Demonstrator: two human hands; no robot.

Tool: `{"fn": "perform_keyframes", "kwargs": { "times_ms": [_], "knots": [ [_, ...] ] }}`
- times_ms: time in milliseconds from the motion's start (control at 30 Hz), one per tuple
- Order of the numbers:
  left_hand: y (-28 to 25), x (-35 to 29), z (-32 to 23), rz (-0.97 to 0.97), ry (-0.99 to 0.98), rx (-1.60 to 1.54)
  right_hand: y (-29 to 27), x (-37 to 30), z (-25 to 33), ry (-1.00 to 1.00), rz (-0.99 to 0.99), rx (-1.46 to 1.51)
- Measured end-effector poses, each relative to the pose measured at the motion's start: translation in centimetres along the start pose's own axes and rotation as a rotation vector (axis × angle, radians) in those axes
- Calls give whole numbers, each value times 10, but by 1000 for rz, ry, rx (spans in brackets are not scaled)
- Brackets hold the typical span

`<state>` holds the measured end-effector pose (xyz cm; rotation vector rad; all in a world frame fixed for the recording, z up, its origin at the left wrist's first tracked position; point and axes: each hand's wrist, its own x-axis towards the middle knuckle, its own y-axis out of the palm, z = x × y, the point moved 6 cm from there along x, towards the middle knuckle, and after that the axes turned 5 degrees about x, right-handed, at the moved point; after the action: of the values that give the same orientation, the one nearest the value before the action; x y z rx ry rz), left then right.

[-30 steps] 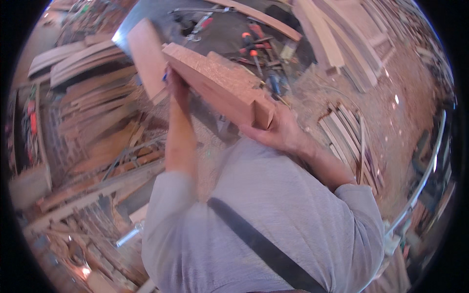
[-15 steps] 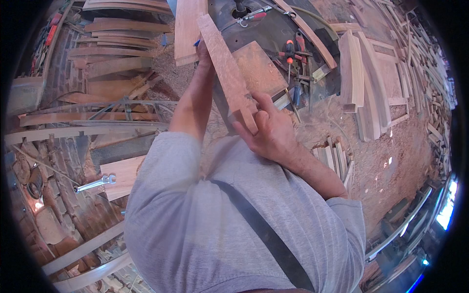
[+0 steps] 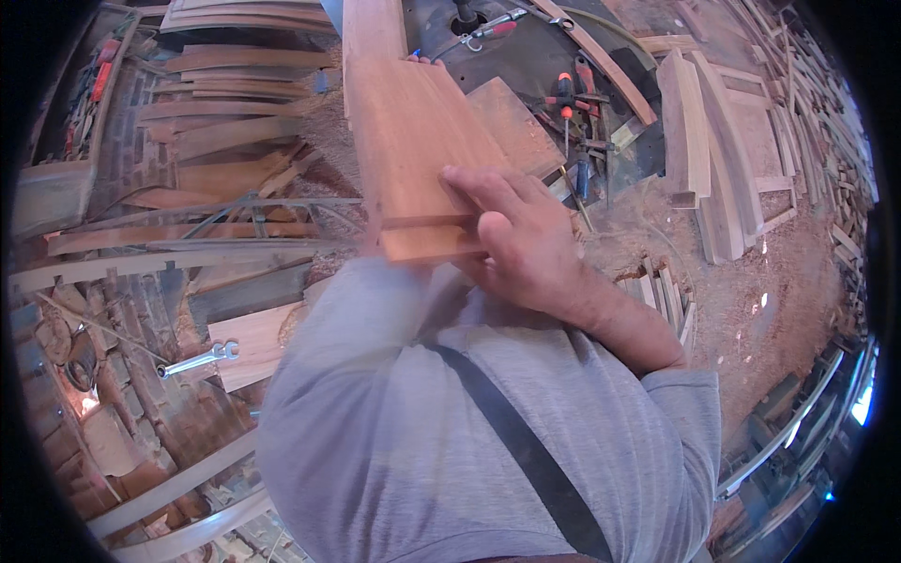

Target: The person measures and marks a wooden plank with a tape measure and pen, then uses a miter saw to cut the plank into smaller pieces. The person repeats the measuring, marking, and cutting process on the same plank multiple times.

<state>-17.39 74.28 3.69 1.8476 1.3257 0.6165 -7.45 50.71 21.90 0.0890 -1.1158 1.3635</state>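
Both hands hold a wooden board (image 3: 427, 150), its broad reddish-brown face turned up. Across its near end runs a dark line, with a paler strip of wood below. My right hand (image 3: 535, 239) grips the near right corner, thumb and forefinger along the edge, other fingers partly out of sight. Only the fingertips of my left hand (image 3: 424, 61) show, curled at the board's far edge; the rest is hidden under it. Beyond it lies a long pale plank (image 3: 374, 28), and to the right a square wooden block (image 3: 511, 127) rests on a dark machine table (image 3: 427, 21).
Screwdrivers (image 3: 566, 98), a red-handled tool (image 3: 493, 31) and a narrow wooden strip (image 3: 601, 61) lie on the table. Curved wooden pieces (image 3: 249, 61) are stacked at left, above a wrench (image 3: 199, 358) on a pale board (image 3: 249, 342). Chair-leg-like timbers (image 3: 685, 131) stand at right on a sawdust-covered floor (image 3: 741, 319).
The board has been rolled from its narrow edge to its broad face, now covering my left forearm and most of that hand. My right hand stays at its near end. The view has shifted slightly.
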Motion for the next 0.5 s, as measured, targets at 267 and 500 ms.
{"fn": "perform_keyframes", "kwargs": {
  "times_ms": [267,500],
  "knots": [
    [58,-60,2,39,31,-38,-14,-38,-36,224,-267,235],
    [78,-60,-2,51,46,-32,-14,20,-29,-118,-464,299]
  ]
}}
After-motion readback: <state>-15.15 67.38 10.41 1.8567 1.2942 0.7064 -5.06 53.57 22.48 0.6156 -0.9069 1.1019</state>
